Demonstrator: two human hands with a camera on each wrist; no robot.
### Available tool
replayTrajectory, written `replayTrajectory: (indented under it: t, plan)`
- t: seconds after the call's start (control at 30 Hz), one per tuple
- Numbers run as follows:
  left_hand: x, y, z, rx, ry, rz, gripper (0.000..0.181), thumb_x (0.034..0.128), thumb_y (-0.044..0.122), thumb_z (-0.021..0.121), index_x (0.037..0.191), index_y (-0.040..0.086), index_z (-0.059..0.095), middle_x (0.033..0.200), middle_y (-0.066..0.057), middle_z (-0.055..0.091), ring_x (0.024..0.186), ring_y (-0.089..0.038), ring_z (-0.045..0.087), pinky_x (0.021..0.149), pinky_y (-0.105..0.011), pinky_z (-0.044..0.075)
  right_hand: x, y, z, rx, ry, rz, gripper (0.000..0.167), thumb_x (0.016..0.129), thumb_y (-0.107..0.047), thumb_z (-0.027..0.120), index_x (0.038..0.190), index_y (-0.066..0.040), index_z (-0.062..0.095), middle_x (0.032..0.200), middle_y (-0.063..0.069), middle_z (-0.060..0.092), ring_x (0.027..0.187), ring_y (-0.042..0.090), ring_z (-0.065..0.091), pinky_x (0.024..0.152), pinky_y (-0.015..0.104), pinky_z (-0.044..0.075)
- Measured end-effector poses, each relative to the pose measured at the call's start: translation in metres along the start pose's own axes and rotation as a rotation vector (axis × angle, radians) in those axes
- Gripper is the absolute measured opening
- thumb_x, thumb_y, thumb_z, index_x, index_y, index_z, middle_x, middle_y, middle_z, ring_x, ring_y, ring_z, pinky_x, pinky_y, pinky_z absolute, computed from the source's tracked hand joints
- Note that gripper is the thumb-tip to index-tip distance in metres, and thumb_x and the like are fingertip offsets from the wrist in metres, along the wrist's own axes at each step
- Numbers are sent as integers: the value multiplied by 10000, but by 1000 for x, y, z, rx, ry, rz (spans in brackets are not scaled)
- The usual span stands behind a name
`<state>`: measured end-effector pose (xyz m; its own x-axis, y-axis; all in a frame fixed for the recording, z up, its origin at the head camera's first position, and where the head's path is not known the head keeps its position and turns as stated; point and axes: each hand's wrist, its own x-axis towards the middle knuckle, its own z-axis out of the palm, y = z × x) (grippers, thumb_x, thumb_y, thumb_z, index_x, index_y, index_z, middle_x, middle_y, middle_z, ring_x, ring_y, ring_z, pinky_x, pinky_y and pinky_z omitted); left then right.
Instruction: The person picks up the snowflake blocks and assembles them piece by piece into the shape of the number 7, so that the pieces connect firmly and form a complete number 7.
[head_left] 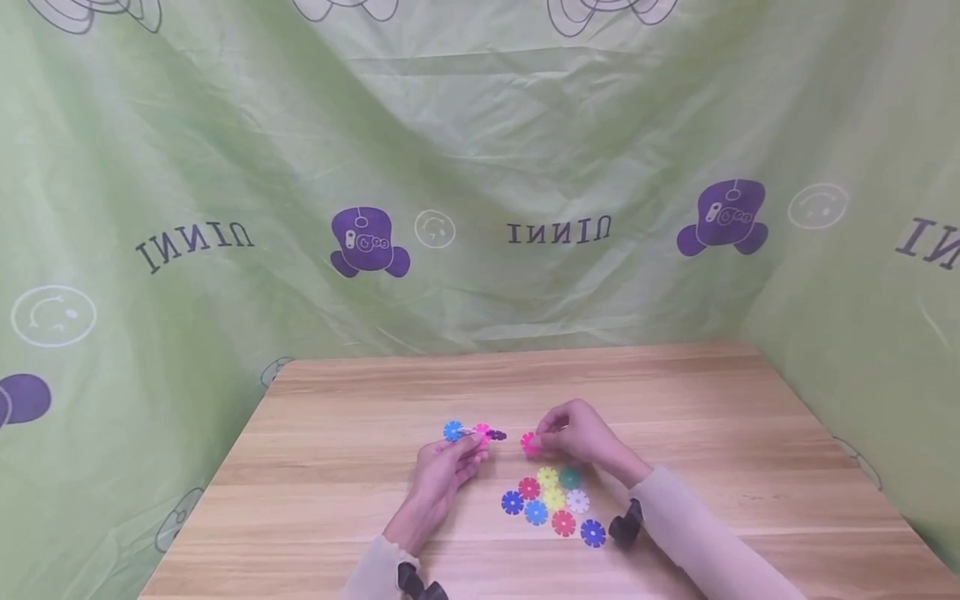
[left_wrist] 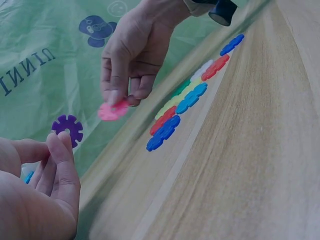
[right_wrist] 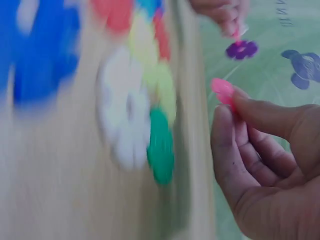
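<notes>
My left hand pinches a joined chain of notched plastic discs above the table. In that chain are a light blue disc, a whitish piece seen edge-on, a pink disc and a purple disc at the right end. Between thumb and fingertips, my right hand holds a separate pink notched disc. A small gap lies between this disc and the purple one. Fingers cover part of both pink discs.
Loose notched discs lie on the wooden table below my right hand: a white disc, a green disc, and several yellow, red and blue ones. A green printed cloth hangs behind the table and along its sides.
</notes>
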<state>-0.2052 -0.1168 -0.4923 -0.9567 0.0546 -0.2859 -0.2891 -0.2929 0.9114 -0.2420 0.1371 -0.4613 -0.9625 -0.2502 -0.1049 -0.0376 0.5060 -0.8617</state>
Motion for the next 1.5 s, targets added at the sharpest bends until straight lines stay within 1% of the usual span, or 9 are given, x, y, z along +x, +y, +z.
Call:
replayTrajectory:
  t: [0.13,0.2,0.27,0.33,0.57,0.73,1.0,1.23,1.5]
  plan:
    - [0,0,0,8,-2,2,324,952,198,771,1201,0,708,1041,-69,809,906,-127,771,926,-287,635,-3,4,5,312,-79,62,199,898,-33,781,1078,34,729,976,145,785,864,221,774,826,370,671]
    - [0,-1,0,8,0,3,326,951,197,772,1202,-1,708,1034,-66,809,901,-127,770,924,-288,636,-4,5,8,431,-108,88,263,914,0,749,1157,81,687,1012,183,787,888,241,790,854,387,671]
    - [0,-1,0,11,4,4,326,952,199,771,1201,-2,708,1024,-61,810,899,-126,771,918,-286,637,-5,6,11,503,-120,101,305,924,14,734,1206,104,662,1030,191,789,897,239,793,875,389,667]
    - [0,-1,0,15,4,7,323,955,200,768,1200,-1,706,1022,-55,808,909,-129,771,920,-284,638,-5,6,13,536,-118,99,327,929,4,737,1228,110,657,1034,186,793,892,232,795,879,386,665]
    - [1,-3,2,3,1,2,312,948,185,774,1186,-8,715,1043,-76,809,897,-121,771,929,-293,640,-3,5,17,574,-81,114,330,922,-9,753,1221,105,673,1023,170,800,913,260,802,877,385,665]
    - [-1,-3,2,-2,3,6,310,945,176,776,1180,-18,718,1052,-94,809,888,-120,771,934,-299,641,-4,3,19,586,-80,112,331,920,7,745,1223,117,667,1030,180,797,949,299,802,891,400,661]
    - [-3,-3,4,6,5,10,308,950,176,771,1185,-15,716,1047,-79,809,898,-118,769,938,-296,639,-4,1,24,618,-72,122,325,914,18,743,1210,130,668,972,164,789,890,256,801,861,362,667]
    - [-2,-3,6,6,33,16,326,943,178,778,1192,-24,715,1042,-64,799,904,-119,762,938,-291,638,-4,0,29,638,-35,142,301,923,34,720,1204,126,664,982,178,775,864,220,792,855,345,668]
    - [-3,-6,6,6,61,14,300,940,164,777,1158,-32,717,1001,-60,788,852,-101,730,857,-247,636,-4,-3,34,589,-21,156,267,919,42,712,1174,114,679,980,201,768,840,218,786,845,350,670]
